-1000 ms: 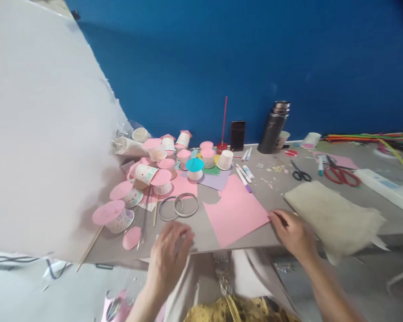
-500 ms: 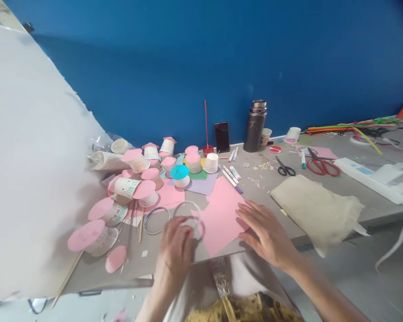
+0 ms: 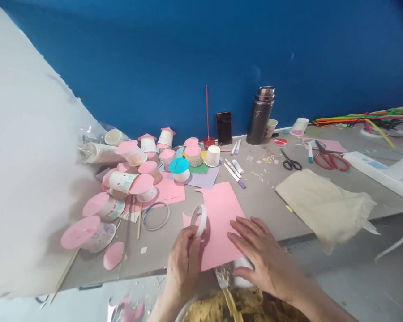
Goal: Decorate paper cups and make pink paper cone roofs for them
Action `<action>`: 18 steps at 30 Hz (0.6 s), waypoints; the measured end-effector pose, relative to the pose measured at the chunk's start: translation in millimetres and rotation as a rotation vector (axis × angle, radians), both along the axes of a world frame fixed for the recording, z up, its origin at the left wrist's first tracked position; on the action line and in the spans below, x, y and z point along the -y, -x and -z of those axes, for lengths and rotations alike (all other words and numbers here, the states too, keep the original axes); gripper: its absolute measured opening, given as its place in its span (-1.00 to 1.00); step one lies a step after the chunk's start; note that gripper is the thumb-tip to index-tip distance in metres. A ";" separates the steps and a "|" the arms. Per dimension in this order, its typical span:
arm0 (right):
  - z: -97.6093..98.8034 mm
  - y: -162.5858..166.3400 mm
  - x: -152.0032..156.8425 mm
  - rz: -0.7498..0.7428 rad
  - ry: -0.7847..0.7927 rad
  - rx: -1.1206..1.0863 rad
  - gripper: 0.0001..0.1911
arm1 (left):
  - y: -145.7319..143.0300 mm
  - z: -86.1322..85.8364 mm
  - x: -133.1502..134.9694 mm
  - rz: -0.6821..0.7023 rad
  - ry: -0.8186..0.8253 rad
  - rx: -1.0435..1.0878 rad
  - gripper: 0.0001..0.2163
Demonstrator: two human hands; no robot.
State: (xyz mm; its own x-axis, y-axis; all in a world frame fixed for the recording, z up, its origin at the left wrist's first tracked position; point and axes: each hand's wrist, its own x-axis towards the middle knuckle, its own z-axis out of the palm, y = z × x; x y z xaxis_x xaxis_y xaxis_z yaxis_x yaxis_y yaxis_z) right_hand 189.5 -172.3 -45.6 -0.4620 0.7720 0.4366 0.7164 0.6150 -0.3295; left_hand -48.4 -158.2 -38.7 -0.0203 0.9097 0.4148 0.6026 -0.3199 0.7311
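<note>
The left hand (image 3: 183,255) is pinching a ring (image 3: 202,221) between its fingers, tilting it up over the left side of the pink paper (image 3: 223,205) on the desk (image 3: 262,199); the right hand (image 3: 260,252), spread and empty, is apparently steadying it.

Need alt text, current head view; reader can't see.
A person's left hand holds a pale ring tilted up over the left side of pink paper; the right hand lies spread on its right side. Paper cups, many with pink discs, crowd the left of the table; a dark flask and phone stand before a blue wall.
</note>
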 end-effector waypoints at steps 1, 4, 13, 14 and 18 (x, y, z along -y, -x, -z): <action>5.3 0.5 -0.2 0.014 -0.009 -0.016 -0.49 | -0.9 -1.5 2.9 -0.074 0.032 0.074 -0.79; 15.6 -0.4 -2.9 0.040 -0.057 -0.172 -0.61 | 0.6 -8.6 9.8 -0.212 0.011 0.323 -0.77; -25.4 -38.9 -22.8 0.300 0.099 -0.547 -0.62 | 18.5 -12.5 12.6 -0.206 -0.044 0.603 -0.66; -27.8 -41.4 -23.1 0.310 0.104 -0.540 -0.59 | 17.3 -12.1 11.8 -0.203 -0.011 0.642 -0.65; -26.9 -40.9 -22.2 0.299 0.064 -0.599 -0.62 | 11.3 -15.3 4.5 -0.111 0.161 0.779 -0.67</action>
State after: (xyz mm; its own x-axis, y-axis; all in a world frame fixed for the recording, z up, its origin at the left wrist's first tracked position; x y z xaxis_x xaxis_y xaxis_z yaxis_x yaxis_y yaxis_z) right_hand 230.4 -150.1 -18.7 0.0836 0.8620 0.5000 0.5347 0.3846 -0.7524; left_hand -59.6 -162.7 -23.4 -0.3437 0.9328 0.1082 -0.0773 -0.1430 0.9867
